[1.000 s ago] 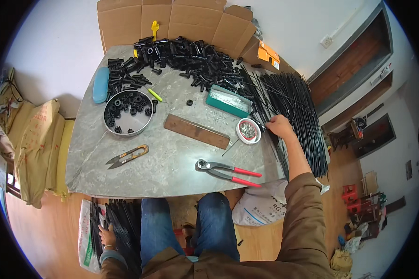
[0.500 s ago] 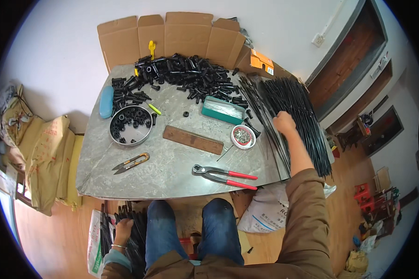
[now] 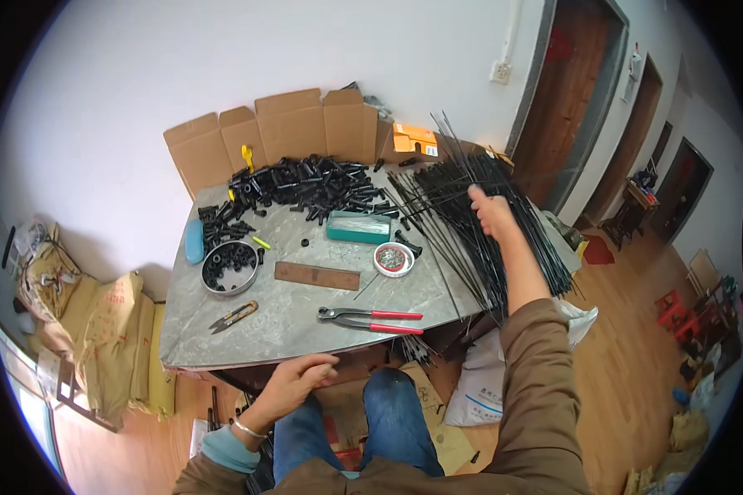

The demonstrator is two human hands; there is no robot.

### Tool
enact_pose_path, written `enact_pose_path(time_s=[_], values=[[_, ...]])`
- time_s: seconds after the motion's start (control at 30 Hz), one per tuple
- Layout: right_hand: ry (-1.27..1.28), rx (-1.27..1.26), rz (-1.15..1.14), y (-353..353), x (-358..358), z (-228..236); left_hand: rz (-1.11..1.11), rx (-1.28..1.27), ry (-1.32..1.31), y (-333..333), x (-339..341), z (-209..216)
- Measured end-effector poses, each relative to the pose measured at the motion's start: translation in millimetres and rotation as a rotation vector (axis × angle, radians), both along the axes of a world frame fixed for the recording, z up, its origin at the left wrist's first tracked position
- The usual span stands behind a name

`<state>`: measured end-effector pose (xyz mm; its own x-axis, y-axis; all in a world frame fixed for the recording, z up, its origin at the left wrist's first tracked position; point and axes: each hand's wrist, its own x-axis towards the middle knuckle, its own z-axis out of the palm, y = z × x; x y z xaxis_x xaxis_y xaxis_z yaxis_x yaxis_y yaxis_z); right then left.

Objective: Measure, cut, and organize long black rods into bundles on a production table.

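Note:
My right hand (image 3: 493, 216) is closed over the heap of long thin black rods (image 3: 524, 239) on the right side of the table. Thin black rods cross at its fingers; how many it grips is hard to tell. Over my lap, just off the table's near edge, my left hand (image 3: 293, 384) has its fingers bent and pressed together; what they hold, if anything, does not show. Red-handled pincers (image 3: 370, 320) lie near the front edge. Behind them are a rusty flat bar (image 3: 316, 275), a white bowl of small metal bits (image 3: 394, 260) and a green box of thin pale strips (image 3: 358, 227).
Black bolt-like parts (image 3: 305, 188) are piled before a cardboard screen (image 3: 289, 124). A round tin (image 3: 229, 285) holds black rings; thread snips (image 3: 234, 317) and a blue case (image 3: 194, 241) lie nearby. A white sack (image 3: 477, 384) stands under the table's right side.
My left hand has risen from the black rods beside my left leg to the table's near edge. Some rods on the right now lie crosswise at my right hand. The view has tilted up.

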<state>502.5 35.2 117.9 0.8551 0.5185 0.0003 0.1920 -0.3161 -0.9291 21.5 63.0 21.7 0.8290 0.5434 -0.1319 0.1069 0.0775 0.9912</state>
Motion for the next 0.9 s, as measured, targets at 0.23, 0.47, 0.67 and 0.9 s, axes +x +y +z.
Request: enact_pose_path(time_s=[0.23, 0.47, 0.67, 0.9], values=[[0.252, 0.368, 0.012, -23.6, 2.7, 13.4, -0.139, 0.036, 0.07, -22.9, 13.1, 14.9], [0.525, 0.653, 0.091, -12.9, -7.7, 30.9, -0.099, -0.038, 0.07, -27.1, 13.0, 18.8], [0.538, 0.631, 0.069, 2.4, 19.3, 46.5, -0.133, -0.011, 0.06, -26.4, 10.8, 28.4], [-0.866, -0.499, -0.173, -8.0, 2.3, 98.8, -0.112, -0.01, 0.063, -22.9, 7.9, 34.5]])
